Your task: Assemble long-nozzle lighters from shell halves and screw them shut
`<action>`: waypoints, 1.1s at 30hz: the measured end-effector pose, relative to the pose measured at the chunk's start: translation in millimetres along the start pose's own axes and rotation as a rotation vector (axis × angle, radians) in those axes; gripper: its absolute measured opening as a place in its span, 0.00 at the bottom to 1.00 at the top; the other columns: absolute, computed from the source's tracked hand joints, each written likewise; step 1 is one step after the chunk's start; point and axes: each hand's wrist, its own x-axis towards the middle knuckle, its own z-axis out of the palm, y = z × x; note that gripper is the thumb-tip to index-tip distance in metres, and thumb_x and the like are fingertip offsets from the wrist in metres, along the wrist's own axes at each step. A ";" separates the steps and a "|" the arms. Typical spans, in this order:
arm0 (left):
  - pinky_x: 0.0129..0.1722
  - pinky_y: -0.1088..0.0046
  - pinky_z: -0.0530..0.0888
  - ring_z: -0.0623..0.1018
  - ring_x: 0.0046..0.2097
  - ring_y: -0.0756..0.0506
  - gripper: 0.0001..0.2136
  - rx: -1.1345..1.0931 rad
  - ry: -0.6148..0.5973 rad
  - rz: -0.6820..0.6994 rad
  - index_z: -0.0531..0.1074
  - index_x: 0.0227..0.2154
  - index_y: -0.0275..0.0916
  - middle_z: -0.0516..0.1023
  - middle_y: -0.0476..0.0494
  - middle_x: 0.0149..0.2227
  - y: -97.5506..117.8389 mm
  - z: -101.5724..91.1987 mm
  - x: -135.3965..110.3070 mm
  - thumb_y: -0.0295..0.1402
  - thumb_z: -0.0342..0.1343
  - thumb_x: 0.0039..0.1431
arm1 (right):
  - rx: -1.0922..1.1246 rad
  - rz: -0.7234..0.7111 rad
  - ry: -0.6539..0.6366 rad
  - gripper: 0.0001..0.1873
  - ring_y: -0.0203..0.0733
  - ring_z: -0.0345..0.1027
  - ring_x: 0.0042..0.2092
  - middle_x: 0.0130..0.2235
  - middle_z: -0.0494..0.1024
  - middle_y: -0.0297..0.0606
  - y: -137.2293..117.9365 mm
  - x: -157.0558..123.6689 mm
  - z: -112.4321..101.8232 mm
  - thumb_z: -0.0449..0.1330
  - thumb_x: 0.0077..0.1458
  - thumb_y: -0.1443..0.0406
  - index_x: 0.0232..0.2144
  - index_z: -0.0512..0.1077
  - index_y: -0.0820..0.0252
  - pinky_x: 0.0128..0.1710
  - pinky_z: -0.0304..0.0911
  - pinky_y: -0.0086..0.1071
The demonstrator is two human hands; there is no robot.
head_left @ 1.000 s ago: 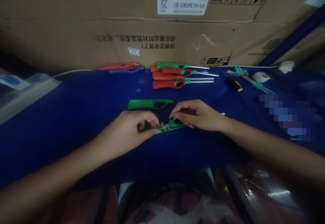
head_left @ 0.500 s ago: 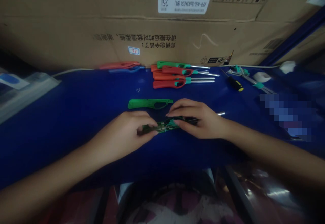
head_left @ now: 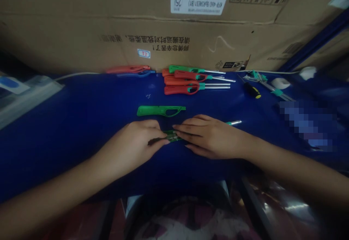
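A green utility lighter (head_left: 172, 137) with its inner parts exposed lies level in front of me on the blue table. My left hand (head_left: 145, 138) pinches its left end between thumb and fingers. Across its middle lies my right hand (head_left: 201, 136), fingers together and pressed onto the lighter, thumb on the near side. That hand hides most of the body. The metal tube (head_left: 236, 123) sticks out beyond it to the right. Just behind my hands rests a separate green handle shell (head_left: 152, 111).
Several lighters (head_left: 181, 89) with metal tubes are piled against the cardboard box (head_left: 122, 25). Red shells (head_left: 128, 69) and a blue one lie to their left. A screwdriver (head_left: 252, 90), loose tubes (head_left: 283, 94) and a white roll (head_left: 280, 83) sit at right, a plastic bag (head_left: 35, 91) at left.
My right hand has shifted slightly left and toward me, its fingers now covering the lighter's middle parts that showed before. The left hand keeps its pinch in nearly the same place.
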 end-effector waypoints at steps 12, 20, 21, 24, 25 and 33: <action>0.32 0.71 0.70 0.79 0.31 0.48 0.09 0.204 -0.005 0.059 0.82 0.35 0.44 0.78 0.50 0.34 3.8 2.5 -7.2 0.36 0.57 0.68 | -0.121 -0.059 0.021 0.17 0.46 0.71 0.56 0.59 0.76 0.45 -1.8 0.9 2.8 0.51 0.70 0.67 0.53 0.75 0.67 0.51 0.67 0.41; 0.36 0.71 0.75 0.80 0.34 0.47 0.09 0.190 0.021 0.062 0.81 0.43 0.45 0.78 0.49 0.36 3.8 9.0 -4.7 0.34 0.56 0.68 | -0.080 -0.023 0.119 0.14 0.44 0.73 0.52 0.54 0.80 0.44 6.1 0.0 9.8 0.54 0.69 0.67 0.50 0.77 0.64 0.49 0.67 0.40; 0.37 0.71 0.76 0.81 0.35 0.47 0.09 0.179 0.033 0.056 0.81 0.44 0.45 0.78 0.49 0.37 2.7 10.0 -3.7 0.34 0.56 0.68 | -0.049 -0.011 0.128 0.14 0.44 0.73 0.52 0.54 0.80 0.44 8.7 -0.5 10.7 0.55 0.68 0.67 0.51 0.77 0.64 0.49 0.67 0.40; 0.37 0.71 0.77 0.80 0.36 0.47 0.08 0.130 0.051 0.052 0.81 0.44 0.44 0.79 0.48 0.37 -0.9 11.4 -1.0 0.33 0.58 0.67 | 0.028 0.021 0.140 0.16 0.45 0.72 0.54 0.53 0.80 0.45 15.3 -2.3 12.9 0.57 0.67 0.67 0.54 0.75 0.62 0.50 0.66 0.41; 0.37 0.72 0.77 0.80 0.36 0.47 0.08 0.113 0.058 0.053 0.80 0.44 0.44 0.79 0.48 0.37 -1.8 11.5 -0.4 0.33 0.58 0.66 | 0.044 0.025 0.141 0.17 0.46 0.72 0.55 0.53 0.80 0.45 16.7 -2.8 13.4 0.57 0.67 0.67 0.55 0.75 0.61 0.50 0.66 0.42; 0.38 0.73 0.76 0.80 0.38 0.47 0.08 0.030 0.074 0.062 0.81 0.43 0.45 0.78 0.49 0.37 -5.5 12.8 1.8 0.33 0.59 0.66 | 0.151 0.052 0.160 0.15 0.46 0.70 0.56 0.55 0.79 0.45 19.3 -2.7 18.9 0.55 0.67 0.68 0.52 0.77 0.60 0.53 0.67 0.42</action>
